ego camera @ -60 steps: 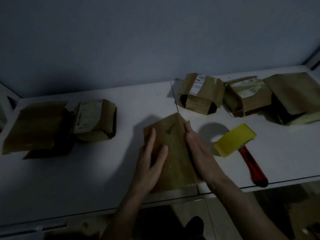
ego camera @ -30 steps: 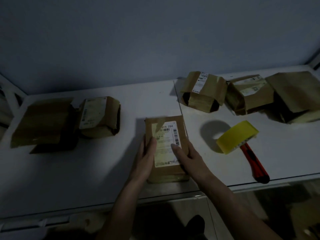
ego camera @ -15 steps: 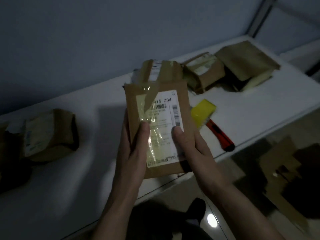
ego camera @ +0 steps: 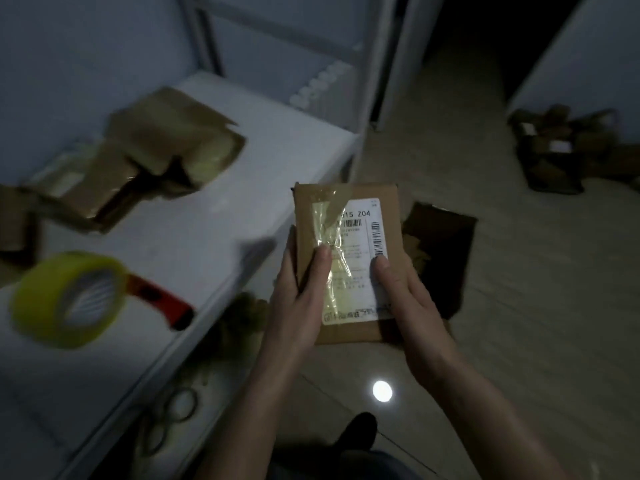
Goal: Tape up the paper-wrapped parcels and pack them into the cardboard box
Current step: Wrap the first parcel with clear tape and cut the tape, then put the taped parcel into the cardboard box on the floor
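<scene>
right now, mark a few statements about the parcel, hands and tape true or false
1. Both hands hold the parcel. True: left hand and right hand grip it, thumbs on the label.
2. The parcel lies on the table. False: it is held off the table, above the floor.
3. The yellow tape roll sits on the table. True.
4. The right hand holds the red-handled cutter. False: the cutter lies on the table by the roll.
</scene>
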